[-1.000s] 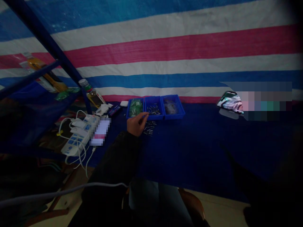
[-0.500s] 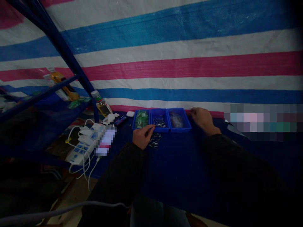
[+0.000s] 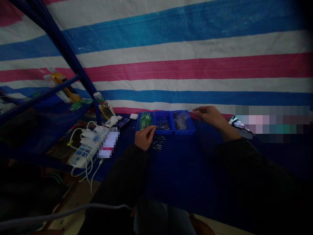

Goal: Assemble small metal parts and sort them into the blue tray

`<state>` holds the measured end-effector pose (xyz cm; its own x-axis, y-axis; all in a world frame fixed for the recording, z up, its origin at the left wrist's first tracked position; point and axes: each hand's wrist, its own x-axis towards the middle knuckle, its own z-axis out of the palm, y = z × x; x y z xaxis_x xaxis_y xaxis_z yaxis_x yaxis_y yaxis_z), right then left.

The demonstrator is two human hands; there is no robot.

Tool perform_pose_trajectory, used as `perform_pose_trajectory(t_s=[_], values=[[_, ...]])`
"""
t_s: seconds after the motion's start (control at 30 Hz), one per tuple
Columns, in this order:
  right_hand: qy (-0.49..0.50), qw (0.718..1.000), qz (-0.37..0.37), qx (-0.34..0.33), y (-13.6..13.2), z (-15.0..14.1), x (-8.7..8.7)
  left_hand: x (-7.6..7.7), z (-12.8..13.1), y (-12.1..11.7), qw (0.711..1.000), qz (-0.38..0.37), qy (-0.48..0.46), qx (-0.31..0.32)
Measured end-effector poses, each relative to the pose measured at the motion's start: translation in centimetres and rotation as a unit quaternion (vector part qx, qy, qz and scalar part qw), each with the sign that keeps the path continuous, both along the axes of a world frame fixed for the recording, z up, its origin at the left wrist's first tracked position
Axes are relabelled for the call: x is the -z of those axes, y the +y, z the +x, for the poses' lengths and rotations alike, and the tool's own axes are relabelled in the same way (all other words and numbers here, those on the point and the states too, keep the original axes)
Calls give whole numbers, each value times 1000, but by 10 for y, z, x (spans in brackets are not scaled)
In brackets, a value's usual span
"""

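On blue cloth-covered counter (image 3: pixel 186 169): left hand (image 3: pixel 144 138) pinched narrow, hold unclear, above loose slim metal pins (image 3: pixel 158 143) by blue plastic tray (image 3: pixel 163 132); right hand (image 3: pixel 207 117) wide open.

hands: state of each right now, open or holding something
Left hand: closed in a pinch by the middle blue tray; anything held is too small to tell.
Right hand: open, holding nothing.

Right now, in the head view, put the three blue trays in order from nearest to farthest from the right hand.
From the right hand:
1. Tray with the clear bag, rightmost.
2. Tray of metal pins, middle.
3. Tray of green items, leftmost.
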<state>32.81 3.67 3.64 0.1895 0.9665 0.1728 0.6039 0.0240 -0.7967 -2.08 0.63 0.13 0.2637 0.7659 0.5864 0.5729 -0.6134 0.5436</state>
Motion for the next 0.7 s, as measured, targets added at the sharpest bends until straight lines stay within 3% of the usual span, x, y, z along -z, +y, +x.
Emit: perform_pose_trajectory(t_s=[0.1,0.17,0.3,0.37,0.7], values=[[-76,994,68,44,-16,-25,0,-1,-2,1,1000,-6,-8,-7],[-65,989,133,16,-36,-50,3,-1,-3,2,1000,-7,-13,-6],[-105,962,135,-215,-72,-105,19,-1,-3,4,1000,-15,-23,2],[-145,941,124,-278,-81,-126,27,-3,-3,4,999,-17,-28,3],[-224,929,83,-283,-96,-157,44,-10,-1,1,997,-23,-72,8]])
